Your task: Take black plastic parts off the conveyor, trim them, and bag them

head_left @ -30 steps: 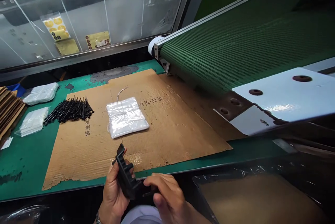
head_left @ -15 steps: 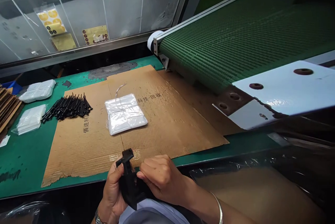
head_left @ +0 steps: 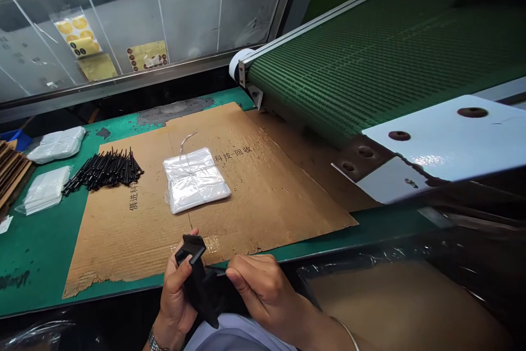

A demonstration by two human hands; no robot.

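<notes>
My left hand (head_left: 176, 295) grips a black plastic part (head_left: 196, 280) upright near the table's front edge, thumb against its top end. My right hand (head_left: 258, 288) is curled beside it, fingers pinched on a thin black pin at the part's right side. Beyond them on the cardboard sheet (head_left: 263, 186) lies a tied stack of clear plastic bags (head_left: 194, 178). A heap of thin black pins (head_left: 104, 169) rests at the sheet's far left corner.
A green conveyor belt (head_left: 370, 66) with a white end plate (head_left: 444, 148) overhangs the right of the green table (head_left: 36, 252). Further bag bundles (head_left: 55, 144) and stacked cardboard (head_left: 10, 170) lie at the left. A plastic-lined box (head_left: 402, 307) sits below right.
The black part has been turned in my left hand and its top now tilts left. My right hand shifted from over the part to its right side, pinching a pin.
</notes>
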